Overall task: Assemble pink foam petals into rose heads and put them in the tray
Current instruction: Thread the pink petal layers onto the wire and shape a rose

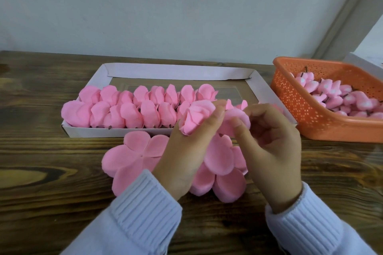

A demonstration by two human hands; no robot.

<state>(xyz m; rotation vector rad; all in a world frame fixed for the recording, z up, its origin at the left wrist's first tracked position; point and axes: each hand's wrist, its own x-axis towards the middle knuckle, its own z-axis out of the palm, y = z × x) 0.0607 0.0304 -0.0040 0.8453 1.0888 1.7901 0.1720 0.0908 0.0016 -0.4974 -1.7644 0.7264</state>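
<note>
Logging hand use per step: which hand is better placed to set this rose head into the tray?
Probably left. The left hand already grips the rose head just over the tray by the front row's open end; the right hand only pinches an outer petal.

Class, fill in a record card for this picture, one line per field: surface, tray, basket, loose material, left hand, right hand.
Surface: dark wooden table
Tray: white tray with two rows of rose heads; back row stops short of the right end
Basket: orange basket right of the tray, holding pink buds
Loose material: flat petal cutouts in front of the tray
Left hand: left hand holds a part-made rose
Right hand: right hand pinches a petal layer beside it
</note>
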